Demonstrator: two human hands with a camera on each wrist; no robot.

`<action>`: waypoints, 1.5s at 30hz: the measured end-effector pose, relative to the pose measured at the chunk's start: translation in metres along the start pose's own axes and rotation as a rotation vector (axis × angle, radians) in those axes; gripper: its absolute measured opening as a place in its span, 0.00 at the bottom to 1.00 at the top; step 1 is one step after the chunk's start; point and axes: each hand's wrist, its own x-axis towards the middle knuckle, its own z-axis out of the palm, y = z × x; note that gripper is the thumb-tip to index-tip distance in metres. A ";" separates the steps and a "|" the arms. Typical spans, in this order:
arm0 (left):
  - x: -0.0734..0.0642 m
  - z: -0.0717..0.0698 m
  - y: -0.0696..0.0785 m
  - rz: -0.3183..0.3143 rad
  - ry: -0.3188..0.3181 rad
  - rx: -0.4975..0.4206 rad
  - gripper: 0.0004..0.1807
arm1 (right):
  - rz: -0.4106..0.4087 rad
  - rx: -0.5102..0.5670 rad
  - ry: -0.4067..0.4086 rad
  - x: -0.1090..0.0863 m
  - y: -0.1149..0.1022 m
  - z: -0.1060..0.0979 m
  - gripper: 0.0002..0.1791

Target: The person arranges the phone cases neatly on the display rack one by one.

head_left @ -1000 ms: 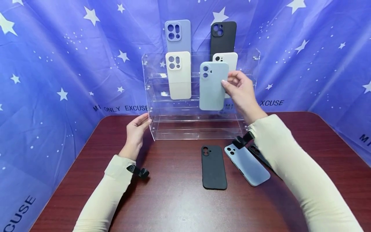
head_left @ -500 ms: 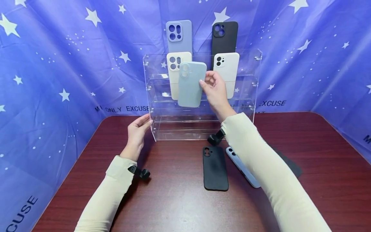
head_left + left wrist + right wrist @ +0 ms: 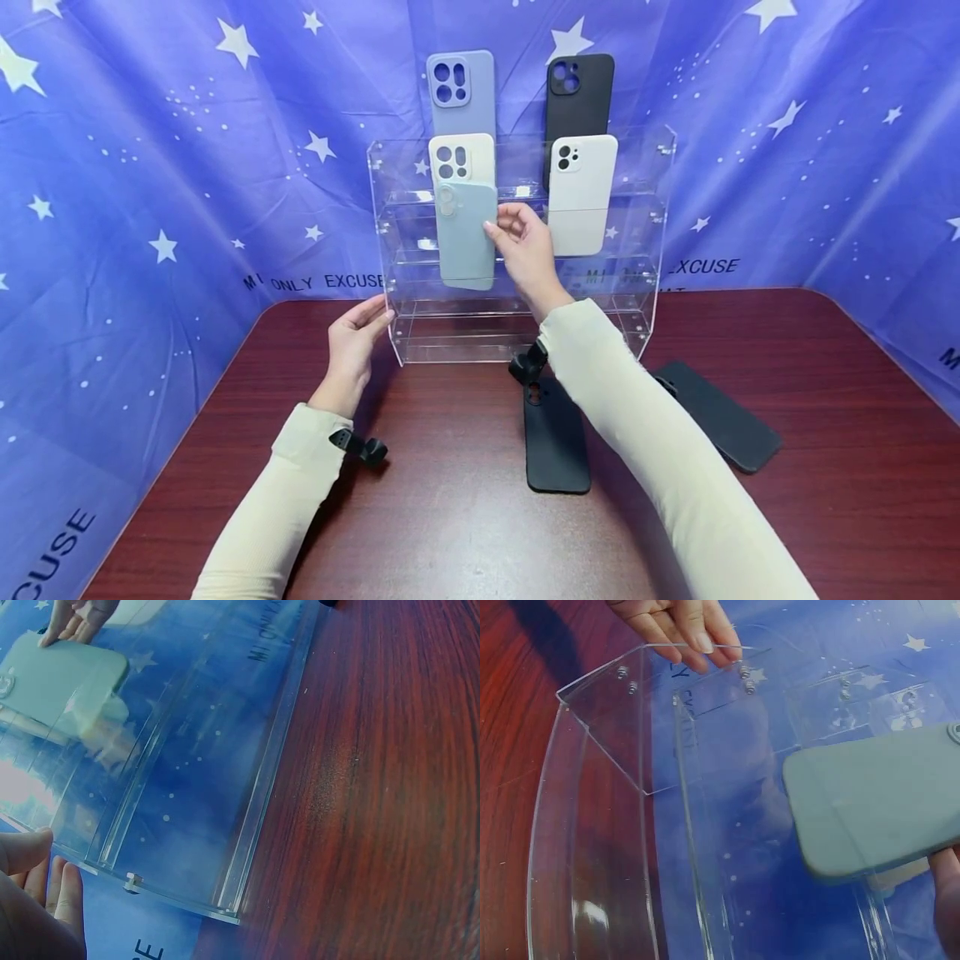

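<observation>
In the head view my right hand (image 3: 528, 254) pinches a pale green-blue phone case (image 3: 468, 242) by its right edge, thumb in front. The case is upright before a clear acrylic display stand (image 3: 525, 325), overlapping the lower part of a cream phone case (image 3: 450, 154) on the tier behind. Its lower end is at a front lip of the stand; whether it rests in the tier I cannot tell. The right wrist view shows this pale case (image 3: 877, 799) large. My left hand (image 3: 352, 354) grips the stand's left side panel between thumb and fingers (image 3: 67, 896).
On the stand are a lavender case (image 3: 480, 100), a black case (image 3: 588, 100) and a white case (image 3: 585, 187). A black case (image 3: 558, 442) lies on the brown table (image 3: 450, 517), and another dark case (image 3: 727, 421) lies right, partly behind my right sleeve. A starry curtain (image 3: 187, 167) hangs behind.
My right hand has carried the pale green-blue case left, from before the white case to before the cream one, and lastly down. The left hand stays at the stand's side.
</observation>
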 end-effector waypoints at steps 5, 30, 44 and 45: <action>0.000 0.001 0.001 -0.004 0.009 0.000 0.21 | 0.047 -0.014 0.084 -0.004 0.001 0.002 0.07; 0.001 0.001 0.004 -0.004 0.010 0.027 0.21 | 0.108 -0.447 0.032 -0.006 0.004 -0.004 0.12; 0.001 0.000 0.001 0.009 0.009 0.052 0.22 | 0.105 -0.532 0.009 -0.009 0.001 -0.009 0.12; 0.001 0.000 0.000 0.008 0.009 0.050 0.22 | 0.105 -0.532 0.008 -0.010 0.001 -0.010 0.12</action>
